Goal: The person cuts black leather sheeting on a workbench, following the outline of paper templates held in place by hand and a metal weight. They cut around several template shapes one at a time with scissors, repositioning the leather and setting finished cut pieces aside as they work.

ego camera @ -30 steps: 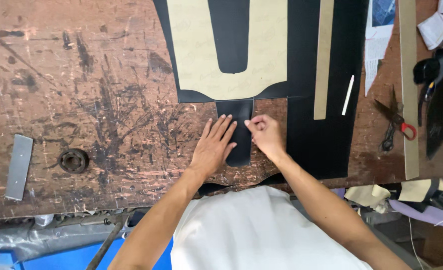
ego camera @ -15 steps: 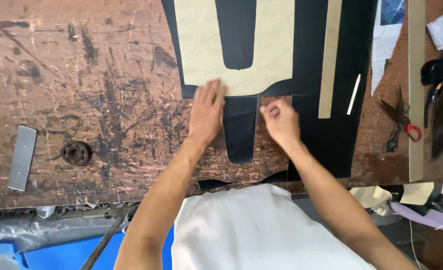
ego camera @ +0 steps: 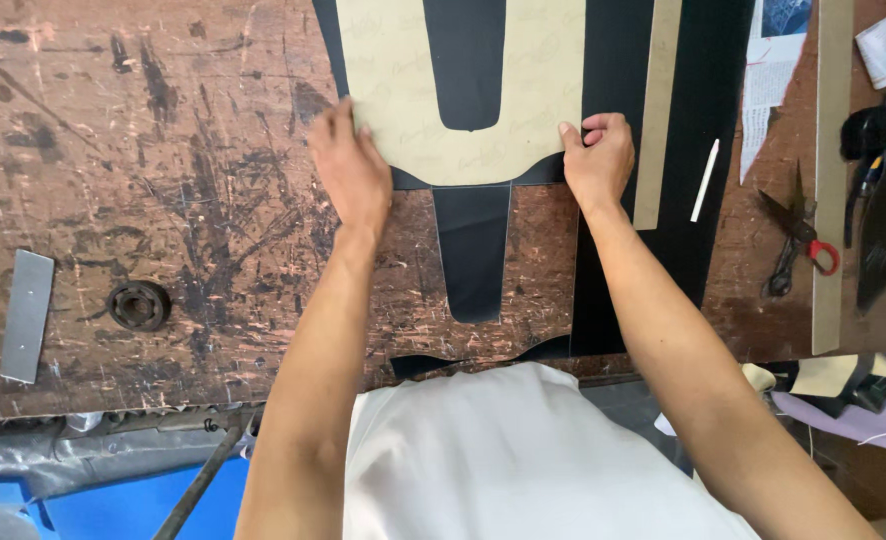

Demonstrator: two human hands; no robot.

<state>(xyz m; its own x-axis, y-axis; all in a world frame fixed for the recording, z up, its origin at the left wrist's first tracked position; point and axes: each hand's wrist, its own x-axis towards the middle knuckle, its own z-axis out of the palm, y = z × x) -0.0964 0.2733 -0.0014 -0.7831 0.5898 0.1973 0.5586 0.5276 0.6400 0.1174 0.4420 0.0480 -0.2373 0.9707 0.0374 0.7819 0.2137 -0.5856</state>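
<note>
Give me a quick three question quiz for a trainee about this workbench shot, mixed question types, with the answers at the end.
1. True or false: the left hand rests on the lower left edge of the tan cardboard pattern.
2. Multiple choice: what lies on the bench right of the white marking stick? A) scissors with a red handle B) a hammer C) a tape measure
3. Fill in: the right hand grips the pattern's lower right corner over the ______ material.

Key: 1 true; 2 A, the scissors; 3 black.
</note>
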